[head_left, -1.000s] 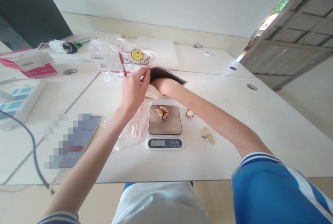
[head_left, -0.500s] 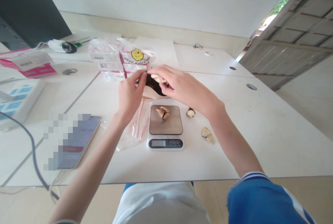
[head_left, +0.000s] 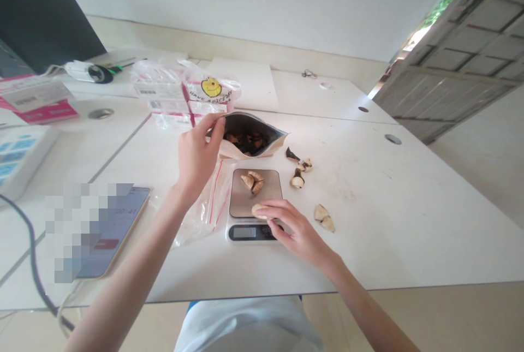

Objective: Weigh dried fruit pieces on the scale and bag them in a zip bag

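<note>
My left hand (head_left: pixel 200 158) pinches the left rim of a pouch (head_left: pixel 278 142), brown-paper outside and dark inside, which gapes with many dried brown pieces (head_left: pixel 248 142) in it. In front of it sits a small digital kitchen scale (head_left: pixel 241 204) with a metal plate. Several tan dried pieces (head_left: pixel 252 182), like dried mushroom chunks, lie together on the plate. Above the plate's front right corner, my right hand (head_left: pixel 295 226) holds a pale dried piece (head_left: pixel 259 210) between thumb and fingers. Whether that piece touches the plate I cannot tell.
Loose dried pieces (head_left: pixel 298 179) lie right of the scale, others (head_left: pixel 324 218) nearer the front. A clear zip bag (head_left: pixel 200 210) is left of the scale, beside a phone (head_left: pixel 118 237). Wrapped boxes (head_left: pixel 167 98) stand behind; a cable (head_left: pixel 35 264) crosses the left edge.
My right hand has come from the pouch's mouth down to the scale's front with a pale piece. The pouch now shows wide open, still in my left hand. More loose pieces at right are uncovered.
</note>
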Demonstrator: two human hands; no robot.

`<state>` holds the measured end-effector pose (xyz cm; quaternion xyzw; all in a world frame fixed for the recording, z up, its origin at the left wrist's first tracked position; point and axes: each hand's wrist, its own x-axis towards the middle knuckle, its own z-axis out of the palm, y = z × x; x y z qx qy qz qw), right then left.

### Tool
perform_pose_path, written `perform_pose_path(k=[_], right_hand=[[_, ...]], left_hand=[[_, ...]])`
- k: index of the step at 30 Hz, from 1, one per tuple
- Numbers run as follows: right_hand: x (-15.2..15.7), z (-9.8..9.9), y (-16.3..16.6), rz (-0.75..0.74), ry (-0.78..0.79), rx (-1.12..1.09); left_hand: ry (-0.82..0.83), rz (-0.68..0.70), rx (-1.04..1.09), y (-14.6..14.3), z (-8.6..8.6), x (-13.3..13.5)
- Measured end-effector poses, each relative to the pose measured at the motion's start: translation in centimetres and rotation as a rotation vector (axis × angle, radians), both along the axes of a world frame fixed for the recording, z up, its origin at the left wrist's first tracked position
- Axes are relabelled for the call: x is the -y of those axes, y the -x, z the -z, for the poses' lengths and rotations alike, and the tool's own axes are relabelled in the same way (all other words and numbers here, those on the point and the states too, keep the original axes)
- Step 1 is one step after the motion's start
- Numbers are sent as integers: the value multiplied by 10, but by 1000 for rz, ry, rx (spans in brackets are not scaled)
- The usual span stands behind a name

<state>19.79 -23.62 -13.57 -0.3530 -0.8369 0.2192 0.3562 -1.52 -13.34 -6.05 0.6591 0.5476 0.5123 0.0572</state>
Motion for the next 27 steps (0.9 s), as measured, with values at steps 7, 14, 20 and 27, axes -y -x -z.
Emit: perform_pose_path(k=[7,14,20,27], right_hand=[[-15,4,21,110,-290,463],[20,12,-42,434,-192,474],[33,61,-91,765,-54,460],[15,33,-55,624,28,162]], left_hand=[[19,11,-12,1,-2,-1],[21,14,-20,3,-1,1],[9,17,-19,4,2,2],[5,1,-51,3,2,2]])
